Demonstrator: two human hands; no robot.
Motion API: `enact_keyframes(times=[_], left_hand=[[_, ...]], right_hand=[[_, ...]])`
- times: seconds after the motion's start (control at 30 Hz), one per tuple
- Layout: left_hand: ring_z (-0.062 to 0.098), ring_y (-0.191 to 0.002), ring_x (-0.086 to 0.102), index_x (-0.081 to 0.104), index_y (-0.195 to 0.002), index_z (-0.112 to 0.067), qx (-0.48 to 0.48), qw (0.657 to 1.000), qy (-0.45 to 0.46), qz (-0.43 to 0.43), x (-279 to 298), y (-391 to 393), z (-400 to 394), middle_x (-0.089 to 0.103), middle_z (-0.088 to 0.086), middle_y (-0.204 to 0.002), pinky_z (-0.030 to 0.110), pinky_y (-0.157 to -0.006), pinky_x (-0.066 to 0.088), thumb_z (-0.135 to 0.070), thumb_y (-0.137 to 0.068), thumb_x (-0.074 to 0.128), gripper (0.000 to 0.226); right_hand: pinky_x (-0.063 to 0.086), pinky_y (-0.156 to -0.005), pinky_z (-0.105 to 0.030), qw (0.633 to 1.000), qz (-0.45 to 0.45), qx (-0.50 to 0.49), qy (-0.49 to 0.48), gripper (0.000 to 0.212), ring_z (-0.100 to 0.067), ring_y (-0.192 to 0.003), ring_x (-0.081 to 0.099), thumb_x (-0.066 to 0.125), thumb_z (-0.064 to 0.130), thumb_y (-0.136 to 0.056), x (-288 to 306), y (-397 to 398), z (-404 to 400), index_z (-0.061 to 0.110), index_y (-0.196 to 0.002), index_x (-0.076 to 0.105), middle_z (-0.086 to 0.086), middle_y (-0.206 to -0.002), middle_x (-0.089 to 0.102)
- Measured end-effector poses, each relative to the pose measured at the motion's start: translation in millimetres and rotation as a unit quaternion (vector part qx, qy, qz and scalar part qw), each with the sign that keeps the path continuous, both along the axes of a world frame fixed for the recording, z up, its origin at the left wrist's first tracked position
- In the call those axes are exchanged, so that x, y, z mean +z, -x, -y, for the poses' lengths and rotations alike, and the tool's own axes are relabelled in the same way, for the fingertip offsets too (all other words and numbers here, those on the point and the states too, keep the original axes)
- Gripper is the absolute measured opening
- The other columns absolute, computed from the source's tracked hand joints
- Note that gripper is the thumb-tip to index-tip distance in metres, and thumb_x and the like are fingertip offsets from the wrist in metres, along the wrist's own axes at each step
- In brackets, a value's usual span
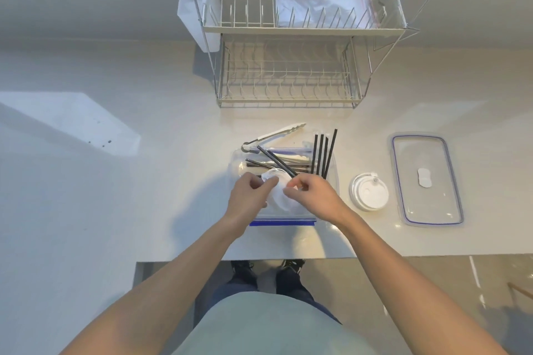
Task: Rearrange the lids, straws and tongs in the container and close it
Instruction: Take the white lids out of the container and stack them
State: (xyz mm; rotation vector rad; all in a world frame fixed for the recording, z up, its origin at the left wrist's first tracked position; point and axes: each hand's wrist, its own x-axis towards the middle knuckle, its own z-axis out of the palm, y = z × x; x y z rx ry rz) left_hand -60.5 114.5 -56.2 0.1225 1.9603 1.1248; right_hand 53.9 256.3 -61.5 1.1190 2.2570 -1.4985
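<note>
While gripping lids (278,192), fingers (266,181) curled

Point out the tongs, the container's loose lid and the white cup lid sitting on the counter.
tongs (274,137), head view, middle of the metal arms.
container lid (427,196), head view, clear centre panel.
white cup lid (369,192), head view, top face.

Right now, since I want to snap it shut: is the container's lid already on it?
No: the container lid lies flat on the counter, right of the open container.
</note>
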Motion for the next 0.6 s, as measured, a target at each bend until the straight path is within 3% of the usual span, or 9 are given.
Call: enact_keyframes(times=[0.07,0.13,0.23,0.33,0.47,0.6], left_hand=[[0.025,-0.088,0.076,0.067,-0.104,-0.012,0.021,0.996,-0.063,0.061,11,-1,-5,0.074,0.008,-0.098,0.032,-0.077,0.063,-0.044,-0.1,0.058,0.033],[0.027,-0.087,0.078,0.073,-0.108,-0.014,0.042,0.987,-0.103,0.113,19,-2,-13,0.079,0.009,-0.095,0.036,-0.081,0.063,-0.039,-0.106,0.047,0.036],[0.029,-0.088,0.078,0.075,-0.106,-0.007,0.05,0.984,-0.106,0.137,26,-3,-25,0.08,0.012,-0.093,0.038,-0.082,0.063,-0.036,-0.107,0.042,0.044],[0.027,-0.09,0.077,0.067,-0.116,-0.007,0.007,0.987,-0.127,0.098,28,-9,-34,0.079,0.012,-0.097,0.038,-0.081,0.063,-0.026,-0.103,0.056,0.025],[0.019,-0.106,0.069,0.058,-0.131,-0.02,-0.036,0.99,-0.108,0.078,25,-17,-47,0.072,0.004,-0.113,0.037,-0.092,0.057,-0.037,-0.091,0.074,0.047],[0.025,-0.1,0.073,0.069,-0.119,-0.008,-0.033,0.972,-0.172,0.158,29,-24,-59,0.078,0.01,-0.108,0.041,-0.092,0.061,-0.019,-0.091,0.076,0.031]], right_hand=[[0.056,-0.076,-0.039,0.996,-0.038,-0.048,0.057,0.017,-0.015,-0.085,0.065,0.069,0.039,-0.092,5,-3,-1,0.025,-0.099,0.076,-0.004,-0.097,0.072],[0.057,-0.073,-0.03,0.989,-0.061,-0.086,0.108,0.018,-0.016,-0.089,0.066,0.068,0.031,-0.096,9,-6,-3,0.021,-0.109,0.074,-0.004,-0.102,0.072],[0.058,-0.074,-0.03,0.966,-0.099,-0.154,0.183,0.021,-0.02,-0.093,0.069,0.066,0.022,-0.099,12,-10,-6,0.012,-0.115,0.074,-0.011,-0.107,0.075],[0.056,-0.072,-0.03,0.924,-0.149,-0.208,0.285,0.024,-0.019,-0.082,0.064,0.062,0.014,-0.1,17,-20,-13,0.001,-0.115,0.076,-0.014,-0.097,0.072],[0.053,-0.075,-0.035,0.862,-0.194,-0.224,0.412,0.039,-0.022,-0.075,0.056,0.057,0.021,-0.097,22,-37,-19,-0.002,-0.125,0.07,-0.021,-0.103,0.059],[0.055,-0.08,-0.04,0.861,-0.189,-0.22,0.418,0.049,-0.028,-0.081,0.058,0.055,0.024,-0.096,23,-51,-24,-0.004,-0.135,0.061,-0.023,-0.108,0.061]])
